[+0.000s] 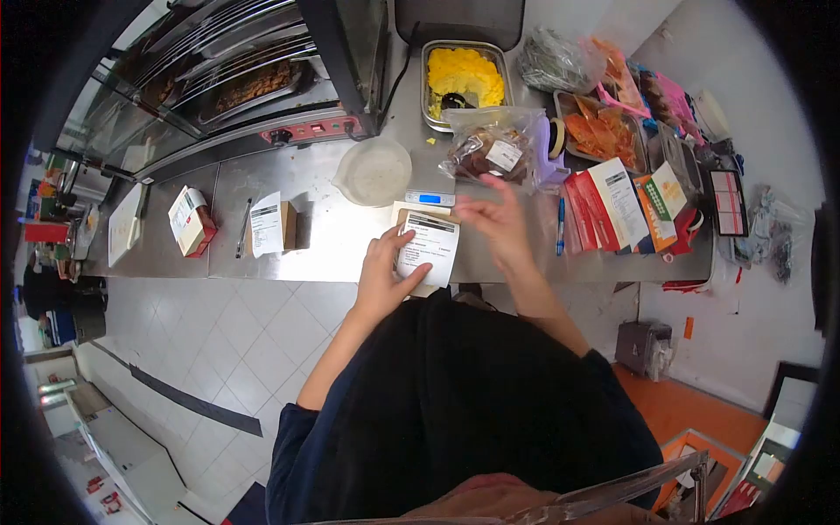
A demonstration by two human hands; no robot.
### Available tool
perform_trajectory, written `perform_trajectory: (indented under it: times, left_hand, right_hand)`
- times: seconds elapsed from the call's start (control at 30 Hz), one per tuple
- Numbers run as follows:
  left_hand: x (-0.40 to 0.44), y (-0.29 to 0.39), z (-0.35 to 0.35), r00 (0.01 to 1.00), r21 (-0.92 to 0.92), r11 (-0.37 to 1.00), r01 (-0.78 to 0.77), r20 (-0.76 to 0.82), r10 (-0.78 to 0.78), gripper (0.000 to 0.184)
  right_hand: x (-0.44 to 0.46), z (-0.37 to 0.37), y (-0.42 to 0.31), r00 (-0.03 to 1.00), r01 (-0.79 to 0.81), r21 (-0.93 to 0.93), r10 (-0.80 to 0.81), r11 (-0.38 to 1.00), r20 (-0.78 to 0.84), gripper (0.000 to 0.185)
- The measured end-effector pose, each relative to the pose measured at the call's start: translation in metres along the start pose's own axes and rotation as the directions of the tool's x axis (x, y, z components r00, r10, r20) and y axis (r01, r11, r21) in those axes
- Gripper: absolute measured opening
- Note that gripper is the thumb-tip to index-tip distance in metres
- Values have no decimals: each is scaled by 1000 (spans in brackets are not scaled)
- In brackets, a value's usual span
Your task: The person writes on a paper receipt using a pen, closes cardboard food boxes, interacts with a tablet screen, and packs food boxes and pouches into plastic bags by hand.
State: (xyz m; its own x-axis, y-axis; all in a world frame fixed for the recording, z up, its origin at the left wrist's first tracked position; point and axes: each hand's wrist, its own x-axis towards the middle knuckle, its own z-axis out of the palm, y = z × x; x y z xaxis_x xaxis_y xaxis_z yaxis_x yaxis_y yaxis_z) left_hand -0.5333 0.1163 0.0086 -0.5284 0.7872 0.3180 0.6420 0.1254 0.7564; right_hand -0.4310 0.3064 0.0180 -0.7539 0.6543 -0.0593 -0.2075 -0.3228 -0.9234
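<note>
My left hand (383, 271) holds a printed paper slip (430, 249) against a light brown packet or card at the counter's front edge, its fingers and thumb on the slip. My right hand (499, 219) is raised just right of the slip, fingers apart, with nothing visible in it. Behind the slip lies a small digital scale (430, 199) with a blue display. A round translucent bowl (374, 172) stands to the left of the scale. Behind my right hand is a clear bag of dark food (492, 153) with a white label.
A heated glass display cabinet (306, 131) stands at the back left. Yellow food fills a metal tray (426, 83). Orange food sits in another container (604, 131). Red and orange packets (591, 206) and a blue pen (561, 226) lie right; slip-bearing boxes (267, 226) stand left.
</note>
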Motion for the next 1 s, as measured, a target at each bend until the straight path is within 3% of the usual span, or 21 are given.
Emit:
perform_trajectory:
  times: [0.1, 0.4, 0.5, 0.6, 0.7, 0.8, 0.83, 0.9, 1.0]
  left_hand:
    - [2, 3, 1, 1000, 13, 1000, -27, -12, 27, 54]
    - [-5, -2, 5, 993, 39, 994, -104, -52, 106, 52]
    - [-7, -5, 5, 992, 41, 993, -110, -60, 112, 52]
    - [-10, -6, 5, 988, 31, 990, -136, -71, 138, 52]
    - [-12, -8, 4, 983, 26, 986, -167, -76, 169, 53]
    - [-12, -9, 4, 990, 14, 991, -130, -62, 131, 55]
    - [-12, -10, 3, 993, 8, 994, -107, -51, 108, 57]
    - [-9, -11, 2, 995, 24, 995, -94, -41, 95, 57]
    - [0, -15, -2, 996, 42, 996, -83, -13, 84, 57]
  right_hand:
    - [3, 19, 11, 990, -140, -94, 138, 986, -27, 64]
    - [6, 23, 28, 986, -158, -301, 166, 940, 0, 56]
    - [16, 16, 30, 962, -210, -410, 262, 888, 75, 53]
    - [32, 12, 21, 931, -159, -568, 315, 807, 186, 56]
    - [49, 10, 19, 906, -17, -776, 338, 630, 255, 58]
    - [57, 19, 11, 920, 176, -881, 244, 439, 306, 55]
    - [58, 18, 17, 924, 312, -860, 81, 405, 373, 50]
    - [57, 18, 25, 834, 549, -792, -234, 266, 499, 39]
    - [34, 21, 11, 827, 525, -720, -473, 454, 305, 20]
